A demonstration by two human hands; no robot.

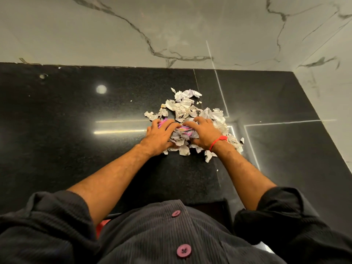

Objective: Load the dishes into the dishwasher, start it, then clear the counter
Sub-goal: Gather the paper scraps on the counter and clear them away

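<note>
paper scraps (187, 109) between left grip (159, 137), right grip (202, 135)

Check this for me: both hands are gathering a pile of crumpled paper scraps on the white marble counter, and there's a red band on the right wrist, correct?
One thing is off. The counter is black, as the head view shows; the white marble is the wall behind it. The rest holds: the left hand and right hand gather the crumpled paper scraps, and the red band is on the right wrist.

White marble wall w/ grey veins (171, 29) rises behind & right of the frame's dark centre. Below it, nearest camera: dark ribbed shirt (162, 235) w/ maroon round buttons (183, 250).
</note>
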